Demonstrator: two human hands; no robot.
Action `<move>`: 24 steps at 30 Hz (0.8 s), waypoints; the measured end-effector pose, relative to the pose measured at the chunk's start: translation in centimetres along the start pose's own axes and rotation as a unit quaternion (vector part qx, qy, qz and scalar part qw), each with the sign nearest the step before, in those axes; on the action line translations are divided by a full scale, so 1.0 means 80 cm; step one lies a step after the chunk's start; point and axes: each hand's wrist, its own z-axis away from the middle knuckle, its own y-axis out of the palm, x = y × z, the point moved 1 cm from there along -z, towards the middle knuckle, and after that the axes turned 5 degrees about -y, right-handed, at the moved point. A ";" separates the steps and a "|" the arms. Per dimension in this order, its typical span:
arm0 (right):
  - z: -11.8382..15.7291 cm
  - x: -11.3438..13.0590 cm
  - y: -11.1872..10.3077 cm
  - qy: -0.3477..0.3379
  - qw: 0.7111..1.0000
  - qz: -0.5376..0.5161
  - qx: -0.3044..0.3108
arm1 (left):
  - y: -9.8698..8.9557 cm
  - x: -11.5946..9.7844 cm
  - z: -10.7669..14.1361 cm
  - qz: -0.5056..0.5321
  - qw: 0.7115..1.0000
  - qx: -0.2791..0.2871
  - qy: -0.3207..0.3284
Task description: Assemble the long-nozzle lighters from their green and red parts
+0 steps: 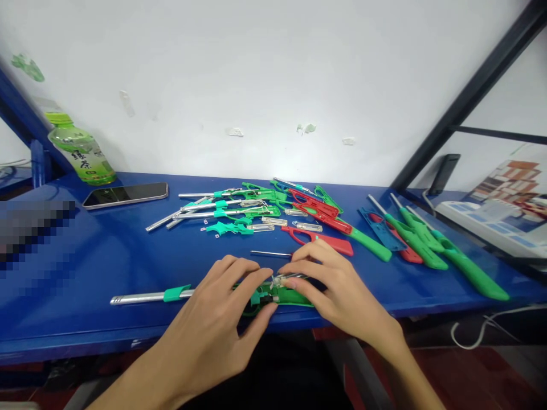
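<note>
Close to the table's front edge lies an opened long-neck lighter (294, 297), its metal tube pointing left and its green half shell showing inner parts. My left hand (224, 310) is closed around its middle, with thumb and fingers at the teal inner piece. Between thumb and fingers, my right hand (339, 285) pinches a clear fuel tank (280, 279) just above the green shell. The fingers partly cover the tank, so I cannot tell whether it sits in the shell. A thin screwdriver (271, 253) rests just beyond my hands, its right end hidden.
Beyond my hands are a heap of lighter parts with metal tubes (205, 214), red shells (316, 208) and clear tanks (308, 226). Several green lighters (468, 267) lie at the right beside a blue shell (382, 230). A phone (128, 195) and a drink bottle (83, 154) are at the back left.
</note>
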 end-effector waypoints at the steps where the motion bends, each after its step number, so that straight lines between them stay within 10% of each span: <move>1: 0.001 -0.001 0.000 0.001 1.000 -0.003 0.002 | 0.000 0.001 0.001 0.001 1.000 0.007 -0.003; 24: 0.014 0.000 -0.001 -0.012 0.999 -0.023 0.024 | 0.003 0.005 -0.002 0.020 0.999 0.048 -0.008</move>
